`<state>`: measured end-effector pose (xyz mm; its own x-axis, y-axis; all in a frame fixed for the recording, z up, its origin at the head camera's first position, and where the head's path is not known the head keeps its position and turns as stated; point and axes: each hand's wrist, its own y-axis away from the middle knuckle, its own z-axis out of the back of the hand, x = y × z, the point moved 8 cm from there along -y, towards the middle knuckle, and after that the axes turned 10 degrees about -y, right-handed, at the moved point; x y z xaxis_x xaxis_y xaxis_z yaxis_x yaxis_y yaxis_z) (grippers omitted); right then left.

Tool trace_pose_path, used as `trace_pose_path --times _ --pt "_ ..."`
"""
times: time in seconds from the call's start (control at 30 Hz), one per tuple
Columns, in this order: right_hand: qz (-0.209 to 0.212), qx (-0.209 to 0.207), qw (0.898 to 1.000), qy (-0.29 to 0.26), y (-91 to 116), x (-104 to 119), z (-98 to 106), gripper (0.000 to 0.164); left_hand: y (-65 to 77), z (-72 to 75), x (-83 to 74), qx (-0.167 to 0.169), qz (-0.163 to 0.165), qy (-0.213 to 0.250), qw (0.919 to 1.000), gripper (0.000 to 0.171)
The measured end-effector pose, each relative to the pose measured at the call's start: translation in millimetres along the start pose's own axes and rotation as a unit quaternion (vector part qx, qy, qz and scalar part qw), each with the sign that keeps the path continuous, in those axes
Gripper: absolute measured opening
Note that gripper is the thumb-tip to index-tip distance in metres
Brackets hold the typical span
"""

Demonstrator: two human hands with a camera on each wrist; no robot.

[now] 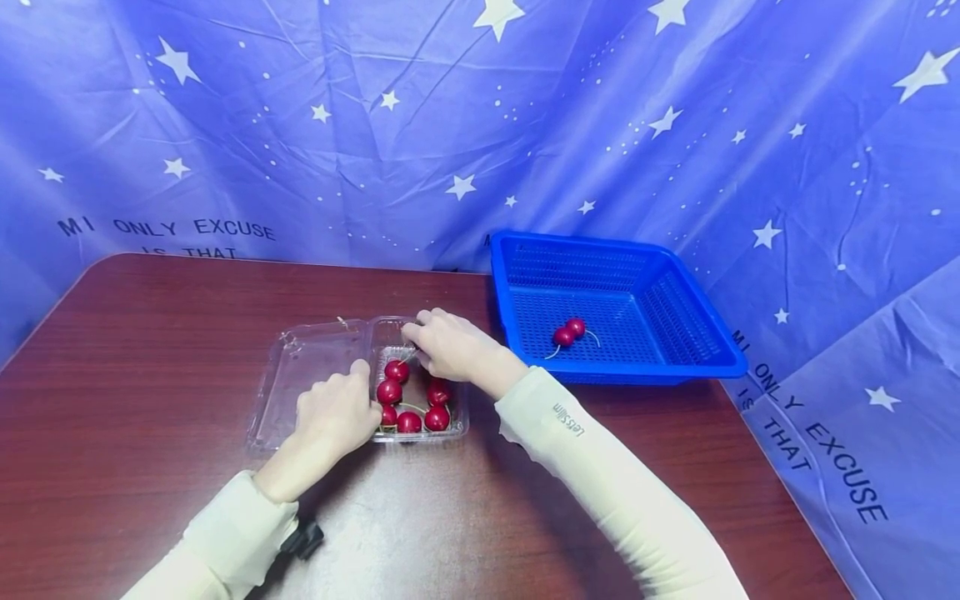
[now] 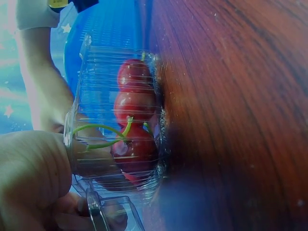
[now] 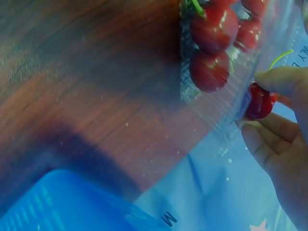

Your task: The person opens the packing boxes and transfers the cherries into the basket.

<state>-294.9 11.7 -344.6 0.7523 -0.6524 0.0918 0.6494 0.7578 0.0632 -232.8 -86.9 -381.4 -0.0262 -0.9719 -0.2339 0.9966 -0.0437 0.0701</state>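
Observation:
A clear plastic clamshell box [image 1: 459,427] lies with its lid [image 1: 315,387] folded out to the left. Several red cherries [image 1: 408,422] with green stems are inside it, and its wall shows them up close in the left wrist view. My left hand [image 1: 335,412] grips the box at its near left side, by the hinge; some fingertips show behind the plastic. Over the far right corner of the box is my right hand [image 1: 453,346]. In the right wrist view it pinches one cherry [image 3: 260,102] between thumb and fingers, right by the box rim.
To the right on the brown wooden table [image 1: 150,350] stands a blue plastic basket [image 1: 693,358] with two cherries [image 1: 564,336] in it. A blue star-printed cloth [image 1: 420,150] hangs behind and right of the table. A small black object [image 1: 302,540] is beside my left sleeve.

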Motion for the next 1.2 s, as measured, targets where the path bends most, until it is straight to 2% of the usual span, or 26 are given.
trace_pose_path --times 0.4,0.7,1.2 --pt "0.029 -0.070 0.997 -0.027 13 -11 36 0.017 0.6 0.7 0.1 0.004 0.002 0.000 1.0000 0.024" --pt "0.020 -0.117 0.992 -0.032 24 -28 55 0.022 1.4 0.6 0.3 0.008 0.002 0.003 1.0000 0.022" --pt "-0.048 -0.150 0.985 -0.067 47 -73 79 0.023 0.8 -0.1 -1.2 0.010 0.002 0.002 0.9999 0.023"
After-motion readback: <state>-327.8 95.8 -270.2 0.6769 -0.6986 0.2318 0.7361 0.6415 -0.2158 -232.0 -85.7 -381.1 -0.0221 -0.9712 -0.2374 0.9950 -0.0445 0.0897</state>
